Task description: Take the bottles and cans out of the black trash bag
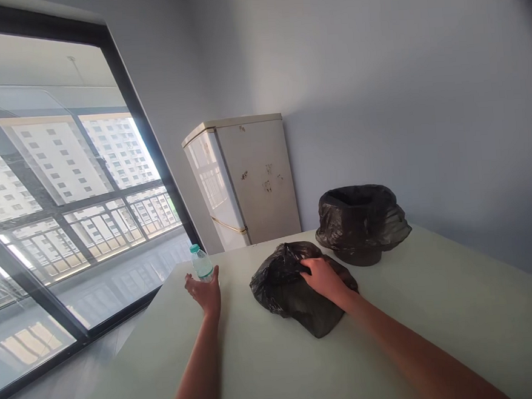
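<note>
A clear plastic bottle (202,263) with a green cap stands near the far left edge of the table. My left hand (207,293) is closed around its lower part, thumb on the right side and fingers on the left; the bottle's base is hidden behind the hand. To the right, a crumpled black plastic bag (295,295) lies spread on the tabletop. My right hand (322,276) grips its upper part, with the fingertips partly lost in the folds.
A bin (359,257) lined with a black bag stands on the pale table (269,369), behind my right hand. Beyond the table are an old white refrigerator (260,181) and a grey wall. Glass sliding doors (81,237) fill the left side.
</note>
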The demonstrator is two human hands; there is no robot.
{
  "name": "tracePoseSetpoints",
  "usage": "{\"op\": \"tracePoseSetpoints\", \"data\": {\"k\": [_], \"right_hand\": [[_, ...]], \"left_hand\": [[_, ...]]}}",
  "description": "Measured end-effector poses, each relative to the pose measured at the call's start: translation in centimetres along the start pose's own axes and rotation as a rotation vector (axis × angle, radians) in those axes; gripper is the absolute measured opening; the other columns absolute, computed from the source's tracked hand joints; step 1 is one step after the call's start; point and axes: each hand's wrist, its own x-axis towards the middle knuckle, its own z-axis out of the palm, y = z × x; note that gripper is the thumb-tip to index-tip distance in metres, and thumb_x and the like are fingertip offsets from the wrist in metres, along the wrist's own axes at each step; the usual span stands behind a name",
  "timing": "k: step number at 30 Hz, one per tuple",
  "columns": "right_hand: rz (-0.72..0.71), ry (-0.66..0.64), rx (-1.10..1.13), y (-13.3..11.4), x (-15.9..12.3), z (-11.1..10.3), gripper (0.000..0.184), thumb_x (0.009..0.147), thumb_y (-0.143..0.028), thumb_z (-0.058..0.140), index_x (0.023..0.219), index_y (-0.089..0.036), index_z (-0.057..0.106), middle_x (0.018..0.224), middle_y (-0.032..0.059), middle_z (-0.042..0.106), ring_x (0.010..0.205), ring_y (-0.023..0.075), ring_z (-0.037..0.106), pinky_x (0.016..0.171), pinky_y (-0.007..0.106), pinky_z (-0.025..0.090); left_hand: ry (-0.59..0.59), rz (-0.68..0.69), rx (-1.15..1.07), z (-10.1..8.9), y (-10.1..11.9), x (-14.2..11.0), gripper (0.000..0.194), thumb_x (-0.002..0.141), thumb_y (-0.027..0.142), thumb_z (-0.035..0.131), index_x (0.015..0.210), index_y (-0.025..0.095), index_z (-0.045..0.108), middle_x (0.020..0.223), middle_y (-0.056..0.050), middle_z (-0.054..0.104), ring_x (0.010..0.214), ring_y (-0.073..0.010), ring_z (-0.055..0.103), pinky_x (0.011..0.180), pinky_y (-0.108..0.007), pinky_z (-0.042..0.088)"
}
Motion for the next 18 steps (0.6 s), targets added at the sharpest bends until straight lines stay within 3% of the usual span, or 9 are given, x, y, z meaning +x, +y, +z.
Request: {"op": "tracePoseSetpoints", "data": {"k": [7, 9, 11, 14, 18], "right_hand": [[-0.003, 0.016, 0.005, -0.1, 0.2, 0.0, 0.016, 0.093, -0.016, 0.060, 0.096, -0.018, 0.075, 0.099, 0.0100, 0.078, 0.100, 0.0269, 0.075, 0.081, 0.028, 0.048], [0.010, 0.028, 0.004, 0.0, 0.2, 0.1, 0.017, 0.093, -0.015, 0.059, 0.098, -0.018, 0.075, 0.101, 0.0100, 0.078, 0.102, 0.0267, 0.074, 0.084, 0.028, 0.049], [0.025, 0.044, -0.003, 0.0, 0.3, 0.1, 0.019, 0.092, -0.013, 0.058, 0.102, -0.018, 0.073, 0.104, 0.0099, 0.077, 0.106, 0.0268, 0.073, 0.088, 0.029, 0.048], [0.030, 0.071, -0.016, 0.0, 0.2, -0.4, 0.026, 0.091, -0.012, 0.057, 0.114, -0.019, 0.068, 0.113, 0.0092, 0.074, 0.110, 0.0257, 0.070, 0.090, 0.030, 0.048], [0.041, 0.130, -0.197, -0.5, -0.1, -1.4, 0.048, 0.083, -0.008, 0.062, 0.130, -0.018, 0.058, 0.124, 0.0133, 0.063, 0.119, 0.0285, 0.060, 0.095, 0.035, 0.047]], "left_hand": [[0.154, 0.033, -0.031, -1.6, 2.5, -0.3, 0.072, 0.089, 0.051, 0.074, 0.140, 0.014, 0.040, 0.136, -0.020, 0.052, 0.134, -0.0365, 0.050, 0.116, -0.054, 0.039], [0.185, 0.125, -0.032, -2.1, 3.6, -1.3, 0.055, 0.093, 0.048, 0.067, 0.132, 0.016, 0.046, 0.129, -0.017, 0.054, 0.130, -0.0349, 0.050, 0.115, -0.054, 0.039], [0.154, 0.308, -0.070, -2.3, 5.0, -3.1, 0.036, 0.098, 0.044, 0.060, 0.121, 0.017, 0.051, 0.119, -0.014, 0.055, 0.124, -0.0327, 0.052, 0.112, -0.052, 0.041], [-0.088, 0.614, -0.230, -2.5, 7.4, -7.2, 0.017, 0.103, 0.035, 0.051, 0.105, 0.020, 0.058, 0.106, -0.012, 0.055, 0.111, -0.0288, 0.057, 0.102, -0.046, 0.049], [-0.627, 1.029, -0.426, -2.9, 10.3, -12.8, 0.018, 0.103, 0.022, 0.048, 0.108, 0.021, 0.065, 0.105, -0.012, 0.062, 0.097, -0.0233, 0.062, 0.088, -0.038, 0.055]]}}
